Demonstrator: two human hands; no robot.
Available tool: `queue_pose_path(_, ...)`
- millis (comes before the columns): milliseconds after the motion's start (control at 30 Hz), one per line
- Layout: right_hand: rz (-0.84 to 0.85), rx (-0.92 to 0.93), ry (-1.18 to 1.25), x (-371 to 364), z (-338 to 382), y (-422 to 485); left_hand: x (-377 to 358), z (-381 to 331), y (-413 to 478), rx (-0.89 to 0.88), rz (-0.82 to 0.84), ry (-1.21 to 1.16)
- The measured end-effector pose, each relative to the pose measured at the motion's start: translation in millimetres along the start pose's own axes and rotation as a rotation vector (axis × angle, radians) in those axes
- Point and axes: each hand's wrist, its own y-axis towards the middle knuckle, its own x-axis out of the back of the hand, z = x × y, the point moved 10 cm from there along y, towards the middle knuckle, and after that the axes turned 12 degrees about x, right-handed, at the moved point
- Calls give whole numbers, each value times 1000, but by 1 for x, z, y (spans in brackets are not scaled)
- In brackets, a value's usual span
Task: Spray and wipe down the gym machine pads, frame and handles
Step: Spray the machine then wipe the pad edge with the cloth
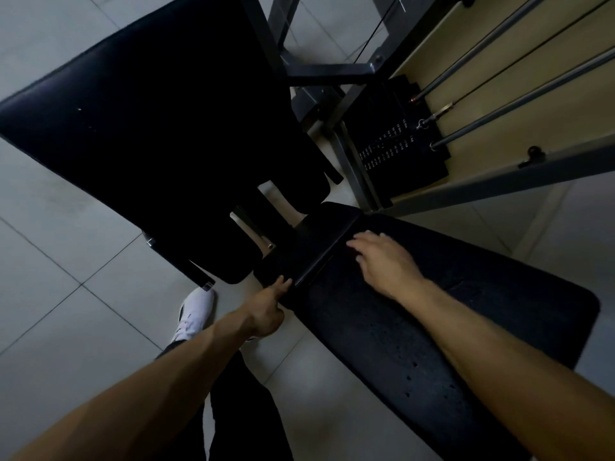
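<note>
Left hand (266,311): fingers curled on the near edge of the long pad (416,327); thumb tip at the corner of the small pad (309,241).
Right hand (382,261): palm down, fingers spread, flat on the long pad just beside the small pad.
Back pad (149,111): large, black, upper left.
Frame (332,69): grey steel tubing behind the pads.
Weight stack (396,144): black, at the foot of the guide rods (519,102).
Floor (66,311): pale tiles; white shoe (196,314) beside the left forearm.

Pale grey tiled floor (66,327) across the left side and bottom of the frame, cut by thin dark grout lines (50,258). Tan flat surface (549,124) at upper right, wall or panel, hard to tell which. Dim, even light throughout, with a faint sheen on tiles toward upper left.
</note>
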Motion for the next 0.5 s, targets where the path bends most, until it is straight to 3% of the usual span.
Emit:
queue_pose_path(67, -4, -2, -20, -22, 29, 13, 0, -2, 1, -8, -8, -25)
queue_pose_path(200, 259, 369, 113, -87, 130, -17, 6, -2, 5, -8, -15, -9)
queue_pose_path(300, 346, 509, 136, -68, 130, -64, 4, -3, 1, -1, 3, 17)
queue_pose_path(400, 177, 340, 36, -16, 65, -70, -7, -11, -6, -19, 28, 61)
queue_pose_path(500, -62, -43, -55, 26, -13, -41, -18, -13, -9, -33, 49, 123)
